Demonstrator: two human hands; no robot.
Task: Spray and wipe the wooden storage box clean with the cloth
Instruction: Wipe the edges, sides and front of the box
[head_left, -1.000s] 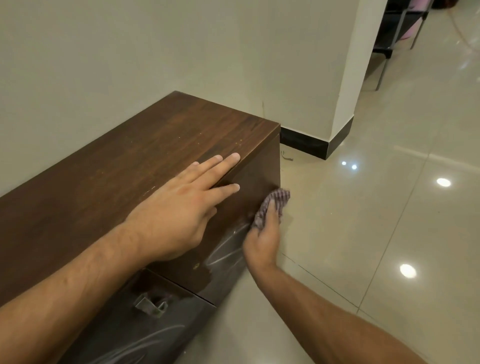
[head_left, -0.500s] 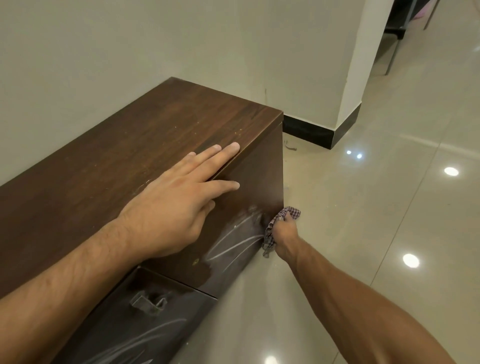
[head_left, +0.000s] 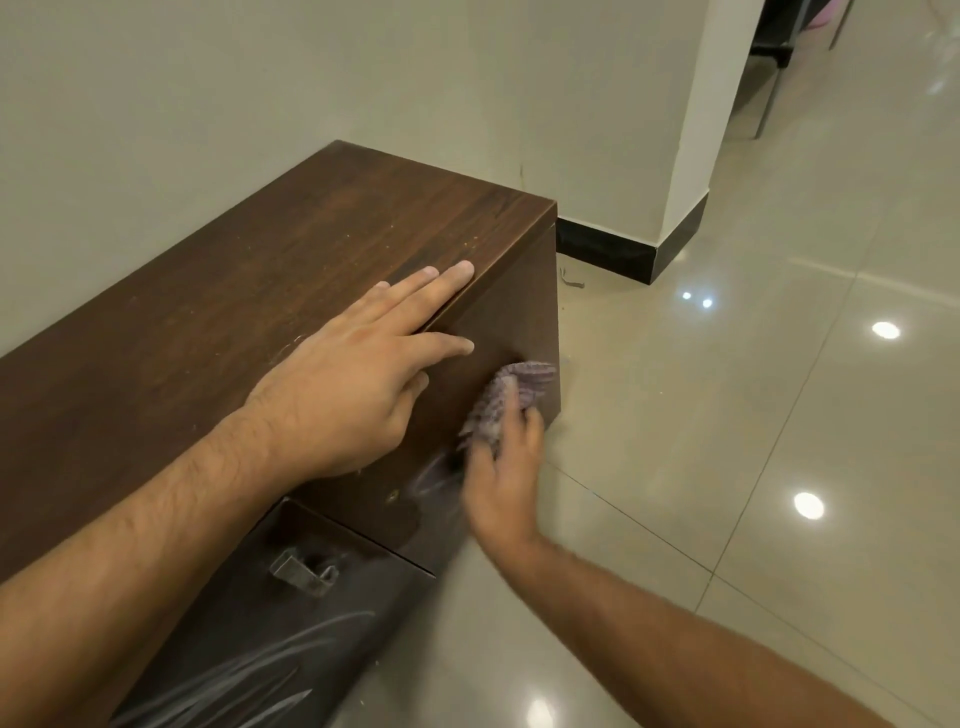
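A long dark wooden storage box (head_left: 249, 291) stands on the floor against the wall. My left hand (head_left: 353, 384) lies flat on its top near the front edge, fingers spread and thumb over the edge. My right hand (head_left: 501, 467) presses a checked purple-grey cloth (head_left: 511, 389) against the box's front face, close to the right corner. The hand is blurred from motion. Wet streaks show on the lower front face. No spray bottle is in view.
A metal latch (head_left: 301, 569) sits on the lower front panel. The glossy tiled floor (head_left: 753, 467) spreads to the right. A white pillar (head_left: 706, 130) with black skirting stands behind the box's right end. Chair legs (head_left: 769, 98) show at the top right.
My right hand has carried the cloth up the front face from the bottom right corner to mid-height. The left hand stays flat on the top.
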